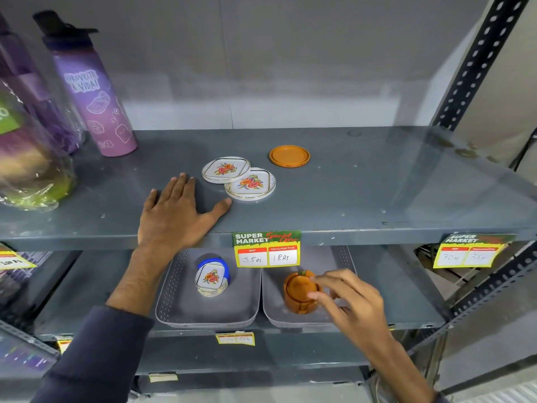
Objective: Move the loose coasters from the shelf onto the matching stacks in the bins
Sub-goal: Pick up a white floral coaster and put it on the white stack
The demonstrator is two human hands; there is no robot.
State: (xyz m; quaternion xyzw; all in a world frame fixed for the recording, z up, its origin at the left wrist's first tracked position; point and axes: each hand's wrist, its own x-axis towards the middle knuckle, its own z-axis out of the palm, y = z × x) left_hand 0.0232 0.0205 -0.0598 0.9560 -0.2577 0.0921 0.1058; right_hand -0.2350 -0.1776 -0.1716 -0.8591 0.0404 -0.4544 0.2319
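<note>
Two white floral coasters lie overlapping on the grey upper shelf, with one loose orange coaster behind them to the right. My left hand rests flat and open on the shelf, just left of the floral pair. Below, the left bin holds a floral stack in a blue holder. The right bin holds an orange stack. My right hand touches the top orange coaster of that stack with its fingertips.
A purple printed bottle and wrapped bottles stand at the shelf's left end. A supermarket price tag hangs on the shelf's front edge above the bins. A perforated upright post runs along the right side.
</note>
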